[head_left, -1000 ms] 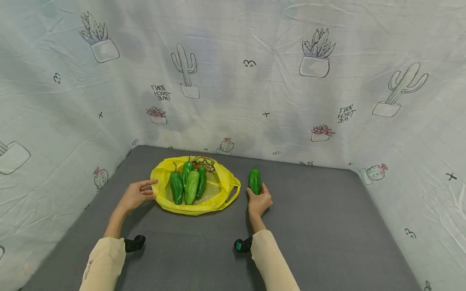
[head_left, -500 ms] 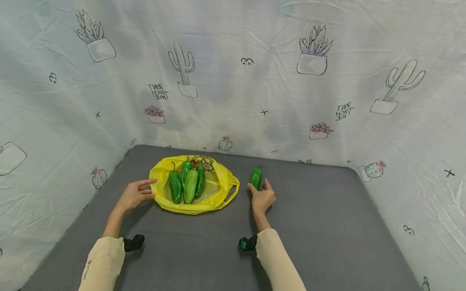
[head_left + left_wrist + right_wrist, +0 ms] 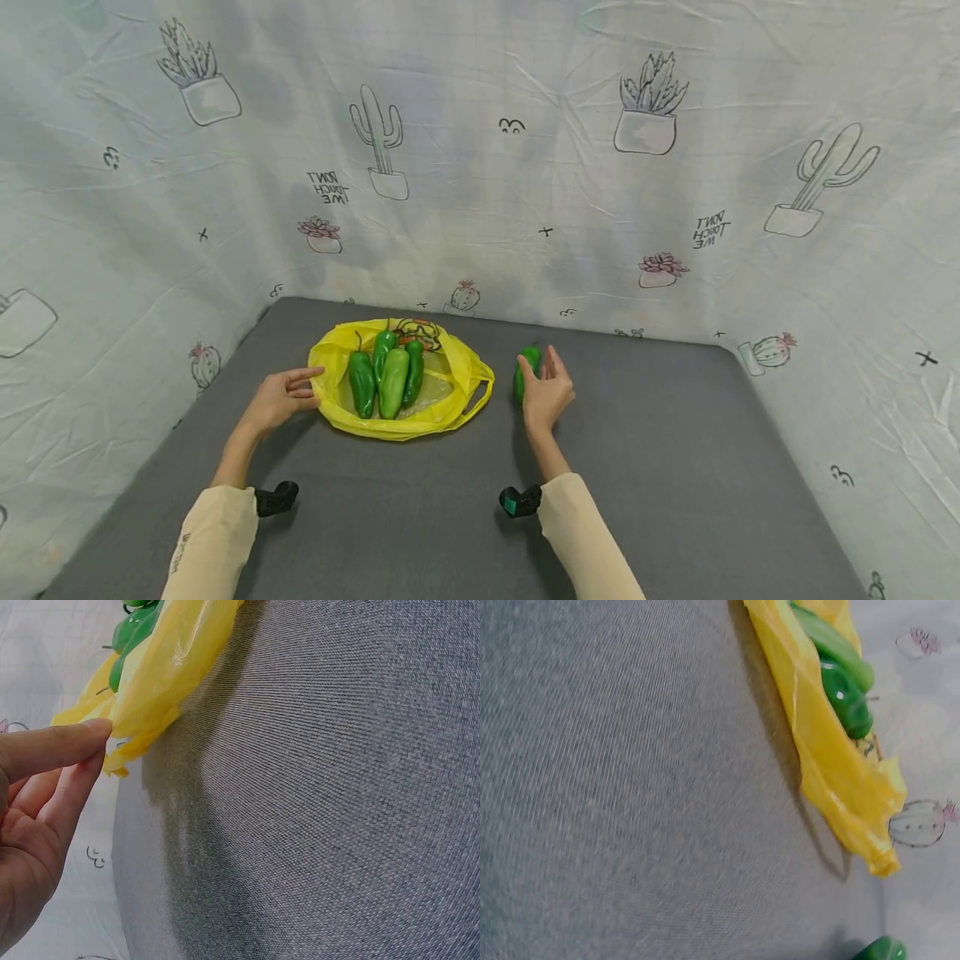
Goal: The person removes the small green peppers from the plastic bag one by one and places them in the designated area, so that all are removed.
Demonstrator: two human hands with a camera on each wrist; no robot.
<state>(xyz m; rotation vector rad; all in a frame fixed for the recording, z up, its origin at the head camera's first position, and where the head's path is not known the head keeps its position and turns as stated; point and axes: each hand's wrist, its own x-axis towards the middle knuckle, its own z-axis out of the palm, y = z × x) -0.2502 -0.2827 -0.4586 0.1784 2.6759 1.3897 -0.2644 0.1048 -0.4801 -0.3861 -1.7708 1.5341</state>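
A yellow plastic bag (image 3: 442,421) lies spread with its mouth up, several green peppers (image 3: 393,383) inside it. My left hand (image 3: 273,402) pinches the bag's left edge between its fingertips; the left wrist view shows the same fingers (image 3: 56,746) at the yellow film. To the right of the bag, a single green pepper (image 3: 520,387) is on the table. My right hand (image 3: 549,396) is over its near right side, thumb and fingers spread apart, the thumb overlapping the pepper. Only the pepper's tip (image 3: 885,949) shows in the right wrist view, where the hand is out of sight.
The dark grey tabletop (image 3: 675,467) is bordered by a pale curtain (image 3: 465,183) printed with cacti at the back and sides. A loop handle of the bag (image 3: 480,400) points toward the lone pepper. Black devices (image 3: 277,498) sit at both wrists.
My right hand has let go of the lone pepper, its fingers parting and the hand shifting slightly right and away. The left hand and the bag have stayed in place.
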